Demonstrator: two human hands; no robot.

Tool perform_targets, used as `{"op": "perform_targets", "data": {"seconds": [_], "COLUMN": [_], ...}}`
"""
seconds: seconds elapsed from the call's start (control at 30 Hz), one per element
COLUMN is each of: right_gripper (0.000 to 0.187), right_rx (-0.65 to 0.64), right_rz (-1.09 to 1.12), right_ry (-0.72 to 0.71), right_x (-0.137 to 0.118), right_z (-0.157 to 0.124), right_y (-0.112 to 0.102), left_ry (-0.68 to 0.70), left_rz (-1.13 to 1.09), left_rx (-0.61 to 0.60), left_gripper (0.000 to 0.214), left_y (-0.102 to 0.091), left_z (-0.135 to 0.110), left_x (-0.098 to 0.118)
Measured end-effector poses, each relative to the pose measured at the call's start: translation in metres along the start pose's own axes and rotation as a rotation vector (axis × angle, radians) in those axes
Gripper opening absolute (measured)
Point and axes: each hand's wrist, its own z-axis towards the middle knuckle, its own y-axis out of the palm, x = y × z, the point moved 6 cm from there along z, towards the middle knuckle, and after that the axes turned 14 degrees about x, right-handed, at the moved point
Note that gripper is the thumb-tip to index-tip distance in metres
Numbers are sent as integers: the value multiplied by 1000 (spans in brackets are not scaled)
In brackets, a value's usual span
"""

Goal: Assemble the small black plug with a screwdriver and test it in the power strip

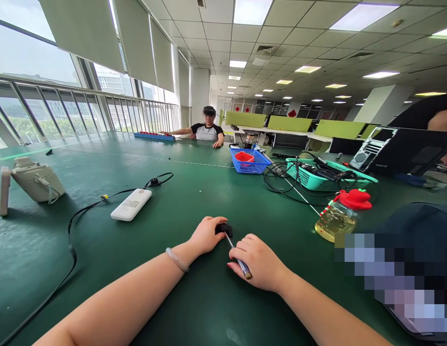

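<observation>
My left hand (208, 234) is closed around one side of a small black object (225, 229) on the green table (194, 192); its kind is too small to make out. A bracelet (177, 260) circles my left wrist. In my right hand (258, 263) is a screwdriver (244, 269) with a thin metal shaft, gripped by the fingers. The screwdriver slants forward and left, and its tip meets the black object. Whether the tip sits in a screw cannot be seen.
Left lie a white power bank (131, 205), a black strap (72, 250) and a beige case (38, 179). Right stand a red-lidded bottle (336, 222), a green basket (305, 179) with cables, and a blue basket (249, 167). Across the table sits a person (207, 130); a dark bag-like object (418, 226) lies near right.
</observation>
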Motion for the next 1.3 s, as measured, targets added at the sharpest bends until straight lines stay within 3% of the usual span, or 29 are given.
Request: {"op": "perform_targets", "data": {"seconds": [1.3], "right_gripper": [15], "right_rx": [181], "right_rz": [53], "right_ry": [27], "right_x": [-1], "right_z": [3], "right_y": [-10], "left_ry": [-38], "left_rz": [-44], "left_rx": [-5], "left_gripper": [43], "left_y": [0], "left_z": [1], "left_x": [-3]}}
